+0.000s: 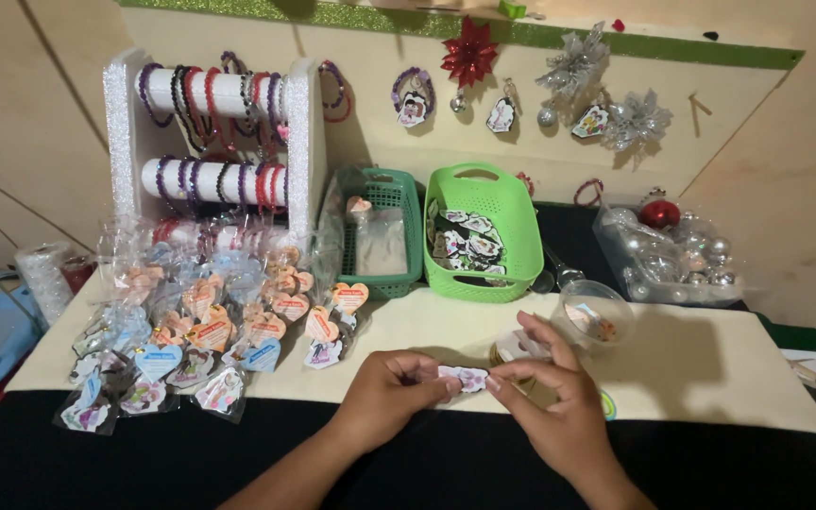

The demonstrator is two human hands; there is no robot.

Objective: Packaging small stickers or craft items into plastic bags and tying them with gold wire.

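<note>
I can't make out the sticker's [465, 379] print; my left hand [391, 385] and right hand [552, 401] pinch its ends, below the cup [595, 317].

light: warm, dim-ish | src: above | shadows: soft behind rack | edges: wide-angle bend, slight blur

Both forearms enter from the lower edge and converge at centre. Left hand [391, 385]: fingers curled, thumb and fingertips pinched together, pointing right. Right hand [552, 401]: index finger extended, thumb and fingertips pinched, facing the left.
</note>
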